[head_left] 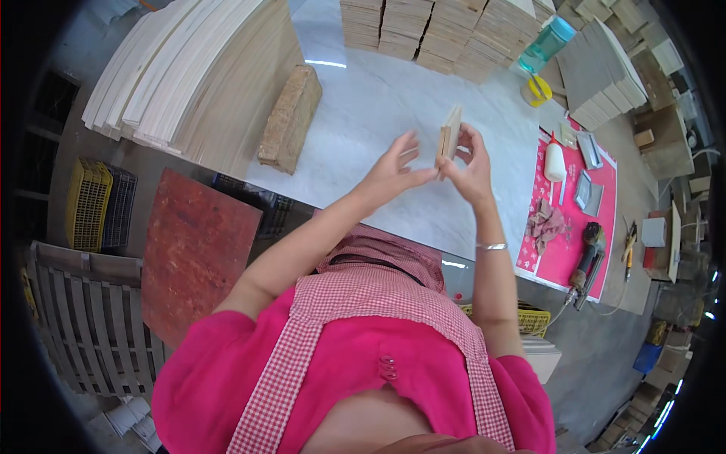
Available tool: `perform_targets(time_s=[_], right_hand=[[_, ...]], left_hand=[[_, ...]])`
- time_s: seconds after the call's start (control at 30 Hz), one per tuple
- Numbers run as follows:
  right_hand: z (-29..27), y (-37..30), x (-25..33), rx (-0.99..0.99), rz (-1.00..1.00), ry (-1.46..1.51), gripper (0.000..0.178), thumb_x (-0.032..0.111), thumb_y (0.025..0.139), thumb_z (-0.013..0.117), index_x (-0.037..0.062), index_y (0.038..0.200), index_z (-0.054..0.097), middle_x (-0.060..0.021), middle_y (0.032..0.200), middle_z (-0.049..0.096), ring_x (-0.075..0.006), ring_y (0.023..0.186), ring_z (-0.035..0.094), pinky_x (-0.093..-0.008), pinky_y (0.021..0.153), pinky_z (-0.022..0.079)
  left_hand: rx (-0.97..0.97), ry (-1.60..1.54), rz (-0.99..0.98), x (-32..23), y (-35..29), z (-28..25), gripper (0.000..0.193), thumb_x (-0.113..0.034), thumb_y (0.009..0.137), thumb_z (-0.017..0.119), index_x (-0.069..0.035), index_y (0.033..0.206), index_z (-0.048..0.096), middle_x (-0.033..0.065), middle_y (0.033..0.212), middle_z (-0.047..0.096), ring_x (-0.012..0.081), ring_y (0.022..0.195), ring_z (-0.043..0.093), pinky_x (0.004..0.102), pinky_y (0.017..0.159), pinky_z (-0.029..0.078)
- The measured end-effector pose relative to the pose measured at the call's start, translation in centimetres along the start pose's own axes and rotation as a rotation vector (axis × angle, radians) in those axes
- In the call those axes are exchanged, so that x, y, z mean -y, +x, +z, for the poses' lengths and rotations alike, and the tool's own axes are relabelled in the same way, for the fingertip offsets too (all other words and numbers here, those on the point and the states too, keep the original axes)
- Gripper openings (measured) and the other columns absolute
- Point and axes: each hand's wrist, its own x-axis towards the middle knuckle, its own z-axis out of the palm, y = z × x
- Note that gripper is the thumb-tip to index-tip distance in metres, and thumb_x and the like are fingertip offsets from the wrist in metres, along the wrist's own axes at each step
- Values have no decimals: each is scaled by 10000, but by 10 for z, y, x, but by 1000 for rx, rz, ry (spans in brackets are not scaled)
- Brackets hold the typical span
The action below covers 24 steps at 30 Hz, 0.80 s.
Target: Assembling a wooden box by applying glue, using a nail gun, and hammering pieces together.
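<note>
Above the pale marbled tabletop (378,98), my right hand (473,170) grips some small thin wooden boards (451,130). They stand on edge, pressed together between its thumb and fingers; how many there are I cannot tell. My left hand (395,168) is just left of them, fingers apart and curved, holding nothing. Its thumb tip comes close to the lower end of the boards; whether it touches them I cannot make out. Farther left on the table lies a long rough wooden block (290,119).
Stacked wooden panels (227,76) rise at the left, more stacks (416,30) at the back. On the right are a teal bottle (548,44), yellow tape roll (536,91), and a pink mat (533,253) with a white glue bottle (554,163), a rag (547,225) and a pneumatic tool (588,261).
</note>
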Motion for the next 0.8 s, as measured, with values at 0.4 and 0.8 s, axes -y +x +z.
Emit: perform_targets(time_s=[0.4,0.8], right_hand=[[25,-30,6,26,-425,-530,925,48,627,767,113,1460,369,-207,1328,416,-379,1176,500,-416,967,464],[48,-30,-4,-112,-383,-520,955,29,647,772,91,1489,325,-231,1293,459,-388,1186,507,-421,968,461]], left_hand=[[89,307,318,42,44,5,672,2,760,574,-64,1416,445,134,1283,565,220,1168,565,324,988,443],[93,181,105,46,41,1,514,-34,883,599,-31,1378,462,99,1247,589,198,1156,569,331,975,465]])
